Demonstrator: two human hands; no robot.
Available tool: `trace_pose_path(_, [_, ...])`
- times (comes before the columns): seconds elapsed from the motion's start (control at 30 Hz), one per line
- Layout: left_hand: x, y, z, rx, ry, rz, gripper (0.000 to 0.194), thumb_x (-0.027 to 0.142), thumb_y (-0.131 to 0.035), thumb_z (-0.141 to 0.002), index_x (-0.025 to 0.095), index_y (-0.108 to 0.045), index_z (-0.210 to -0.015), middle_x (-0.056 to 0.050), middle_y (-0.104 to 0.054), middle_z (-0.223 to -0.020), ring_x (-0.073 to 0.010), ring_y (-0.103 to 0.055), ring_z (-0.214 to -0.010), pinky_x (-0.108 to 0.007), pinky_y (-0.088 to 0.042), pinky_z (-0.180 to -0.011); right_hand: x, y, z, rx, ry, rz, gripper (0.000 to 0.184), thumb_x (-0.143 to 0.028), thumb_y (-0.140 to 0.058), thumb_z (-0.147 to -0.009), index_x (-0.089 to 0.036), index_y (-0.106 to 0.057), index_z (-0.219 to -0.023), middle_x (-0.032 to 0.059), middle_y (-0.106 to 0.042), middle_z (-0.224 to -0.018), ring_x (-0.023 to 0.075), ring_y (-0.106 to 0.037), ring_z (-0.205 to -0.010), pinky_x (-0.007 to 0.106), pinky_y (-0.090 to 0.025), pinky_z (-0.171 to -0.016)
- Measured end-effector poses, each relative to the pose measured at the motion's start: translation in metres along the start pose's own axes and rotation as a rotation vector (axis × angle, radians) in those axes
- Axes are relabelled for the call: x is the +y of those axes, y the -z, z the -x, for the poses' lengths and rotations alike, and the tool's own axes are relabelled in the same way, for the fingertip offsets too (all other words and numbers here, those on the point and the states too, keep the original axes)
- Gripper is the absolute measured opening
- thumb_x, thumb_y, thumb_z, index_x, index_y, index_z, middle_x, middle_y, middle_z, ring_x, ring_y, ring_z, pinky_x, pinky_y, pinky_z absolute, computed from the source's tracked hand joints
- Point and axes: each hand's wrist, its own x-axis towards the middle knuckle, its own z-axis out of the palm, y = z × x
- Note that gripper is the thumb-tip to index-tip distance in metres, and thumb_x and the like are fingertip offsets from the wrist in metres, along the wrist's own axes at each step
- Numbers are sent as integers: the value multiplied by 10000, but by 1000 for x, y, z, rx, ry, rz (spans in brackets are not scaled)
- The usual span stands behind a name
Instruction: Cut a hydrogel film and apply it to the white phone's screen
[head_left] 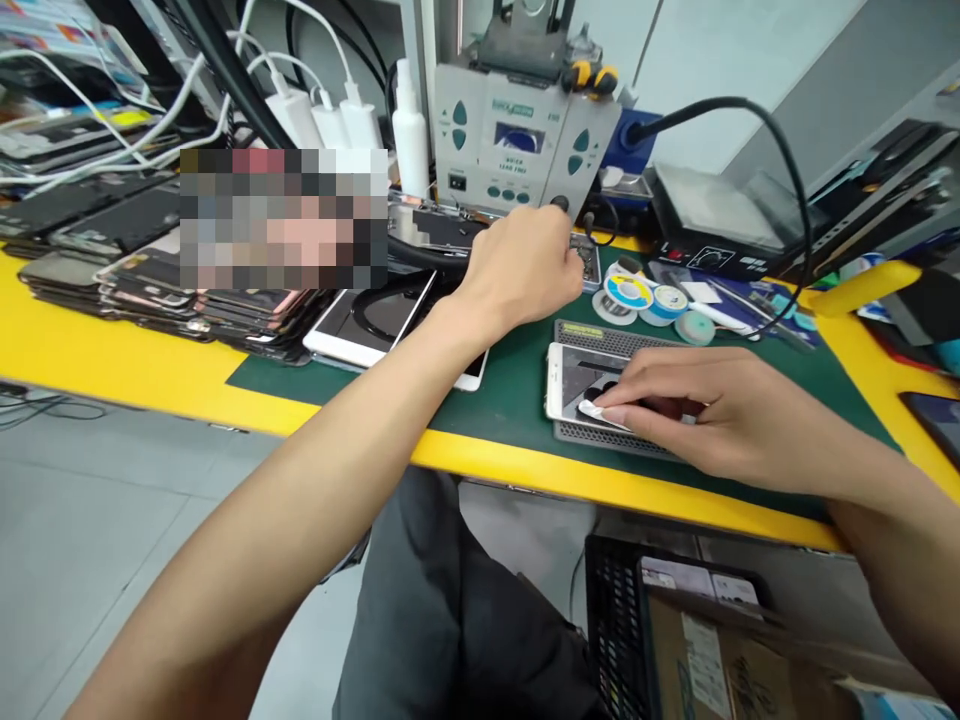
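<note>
Fingers (637,392) of our right hand (712,420) pinched a white wipe (596,409); our left hand's (517,270) grip was hidden; a black crate (615,620) at five o'clock held cardboard (720,660).

Bench tally: two hands (517,270), two white-framed phones (382,335) on one green mat (510,400), four small reels (667,302), three white charger blocks (360,125), one white bottle (410,135), one soldering station (525,130). Stacked screens (142,300) at far left not counted.

head camera | faces forward, down | seemingly close above left hand (517,270), right hand (697,415)
</note>
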Motion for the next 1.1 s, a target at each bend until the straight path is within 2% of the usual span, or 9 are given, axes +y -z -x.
trace_pose_path(0.17, [-1, 5, -7, 11, -3, 15, 267, 238, -493, -943, 174, -742, -1013, -111, -762, -1046, -305, -703, -1056, -399, -501, -856, 1, 1, 0, 41, -31, 93, 162, -301, -621, -981, -245, -773, -983, 56, -760, -926, 197, -667, -707, 324, -457, -596])
trace_pose_path(0.3, [15, 38, 10, 84, 6, 102, 345, 249, -379, -1007, 146, -707, -986, -18, -736, -946, -193, -712, -995, -335, -472, -849, 4, 0, 0, 57, -49, 88, 179, -335, -630, -967, -247, -784, -945, 59, -762, -880, 199, -639, -649, 333, -421, -556])
trace_pose_path(0.47, [77, 49, 166, 469, 5, 580, 111, 221, -577, -978, 300, -654, -966, 44, -703, -837, -133, -680, -739, -302, -539, -694, 5, 0, -1, 72, -16, 77, 216, -346, -602, -968, -224, -777, -936, 59, -753, -844, 201, -641, -670, 335, -434, -603])
trace_pose_path(0.53, [94, 16, 250, 100, -134, 917, 292, 194, -641, -921, 307, -641, -1190, -20, -757, -926, -181, -715, -809, -341, -594, -720, 5, 0, -1, 72, 0, 92, 235, -353, -589, -977, -219, -774, -919, 55, -749, -836, 194, -635, -673, 329, -427, -612])
trace_pose_path(0.6, [99, -28, 319, -332, -18, 1096, 502, 337, -661, -922, 216, -551, -1396, -178, -684, -1286, -278, -687, -1176, -436, -580, -980, 5, 0, -1, 67, 8, 106, 255, -361, -576, -987, -218, -774, -912, 52, -750, -841, 183, -623, -661, 323, -417, -609])
trace_pose_path(0.67, [94, -67, 361, -730, 213, 1041, 720, 420, -616, -934, 151, -375, -1557, -259, -376, -1619, -359, -403, -1506, -557, -399, -1193, 6, 0, -1, 74, 16, 110, 262, -376, -581, -984, -220, -776, -909, 48, -752, -834, 175, -609, -636, 318, -409, -595])
trace_pose_path(0.73, [82, -90, 378, -838, 365, 911, 807, 484, -596, -943, 171, -292, -1623, -217, -118, -1738, -355, -203, -1595, -543, -274, -1268, 7, -1, -1, 91, 20, 112, 256, -394, -598, -974, -226, -779, -906, 44, -752, -817, 167, -591, -598, 312, -399, -566])
trace_pose_path(0.87, [24, -72, 371, -589, 517, 692, 729, 519, -690, -844, 228, -519, -1490, -166, -381, -1654, -349, -366, -1530, -498, -346, -1241, 11, -2, 0, 113, 53, 102, 221, -391, -622, -966, -249, -774, -890, 34, -743, -779, 150, -550, -525, 301, -355, -506])
trace_pose_path(1.1, [-142, 89, 389, 277, 1124, -94, 590, 493, -445, -905, 161, -421, -1392, -213, -401, -1545, -556, 138, -1530, -774, -6, -1165, 5, -5, 3, 98, 61, 122, 187, -335, -617, -974, -233, -761, -912, 46, -724, -788, 157, -545, -553, 327, -365, -546])
